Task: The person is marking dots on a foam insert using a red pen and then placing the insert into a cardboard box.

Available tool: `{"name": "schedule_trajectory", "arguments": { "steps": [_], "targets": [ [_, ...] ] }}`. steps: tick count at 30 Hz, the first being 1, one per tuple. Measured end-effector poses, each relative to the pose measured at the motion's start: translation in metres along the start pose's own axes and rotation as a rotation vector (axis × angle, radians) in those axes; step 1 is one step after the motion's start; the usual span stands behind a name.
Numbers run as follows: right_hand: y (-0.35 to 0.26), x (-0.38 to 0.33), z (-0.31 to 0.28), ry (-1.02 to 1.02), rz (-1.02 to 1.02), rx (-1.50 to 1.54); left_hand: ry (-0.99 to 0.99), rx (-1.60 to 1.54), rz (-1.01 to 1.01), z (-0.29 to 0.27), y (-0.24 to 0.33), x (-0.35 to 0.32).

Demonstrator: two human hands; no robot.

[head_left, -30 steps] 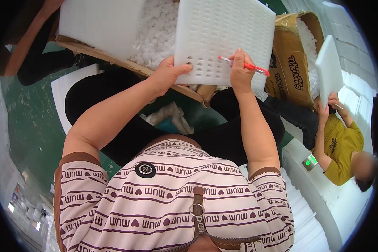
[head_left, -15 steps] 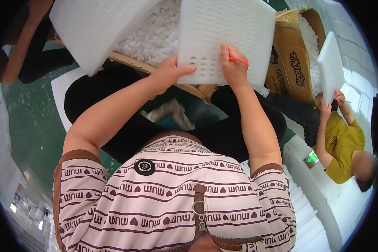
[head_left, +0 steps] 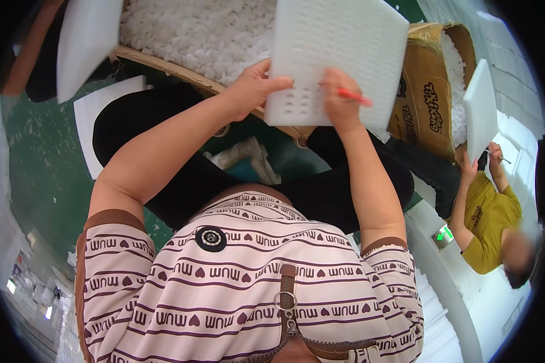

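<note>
I judge that the step in hand is working the red pen (head_left: 357,97) against the holes of the white sheet (head_left: 345,45), which fills the upper middle of the frame, tilted over the edge of a cardboard box (head_left: 166,71) heaped with small white pieces (head_left: 191,36). The holes near the sheet's lower left corner look darker and more open than the rows above, so I take that corner to be the part already worked, though I cannot tell what has come out of each hole. My left hand (head_left: 253,91) pinches the sheet at its lower left edge, thumb laid flat on the face, the other fingers out of sight behind it; that forearm slants up from the lower left of the frame with the elbow bent outward. My right hand (head_left: 341,101) is closed narrowly around the pen over the lower middle of the sheet, its forearm rising almost straight from the lower right. The pen's red end points to the right; its tip is hidden by my fist, and blur keeps me from telling whether it touches the sheet. The next move, as I see it, calls for a steady left pinch, so the sheet does not swing under pressure, and the pen lined up squarely with a single hole.
</note>
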State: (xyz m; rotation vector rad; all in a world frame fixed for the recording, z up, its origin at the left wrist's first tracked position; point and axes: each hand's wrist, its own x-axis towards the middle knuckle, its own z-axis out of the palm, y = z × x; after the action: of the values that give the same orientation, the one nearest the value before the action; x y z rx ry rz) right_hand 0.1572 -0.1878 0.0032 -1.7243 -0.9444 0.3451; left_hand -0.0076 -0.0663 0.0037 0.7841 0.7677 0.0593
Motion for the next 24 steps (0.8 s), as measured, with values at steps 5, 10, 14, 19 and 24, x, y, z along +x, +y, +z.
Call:
{"name": "schedule_trajectory", "arguments": {
  "steps": [5,10,14,19,24],
  "targets": [
    [-0.003,0.003,0.004,-0.178,-0.123,-0.294,0.007,0.025,0.021,-0.001,-0.001,-0.001],
    [-0.024,-0.001,-0.003,0.007,0.375,0.168,0.036,0.0,-0.006,0.0,-0.004,0.0],
    [-0.009,-0.004,0.008,-0.291,-0.384,-0.623,-0.068,0.098,0.034,0.008,-0.006,-0.004],
    [-0.021,-0.004,0.005,-0.065,0.234,0.093,-0.054,0.036,0.06,-0.002,-0.01,0.001],
    [-0.032,-0.006,0.005,-0.175,0.248,0.156,-0.103,0.013,0.003,0.003,-0.006,-0.003]
  ]
}}
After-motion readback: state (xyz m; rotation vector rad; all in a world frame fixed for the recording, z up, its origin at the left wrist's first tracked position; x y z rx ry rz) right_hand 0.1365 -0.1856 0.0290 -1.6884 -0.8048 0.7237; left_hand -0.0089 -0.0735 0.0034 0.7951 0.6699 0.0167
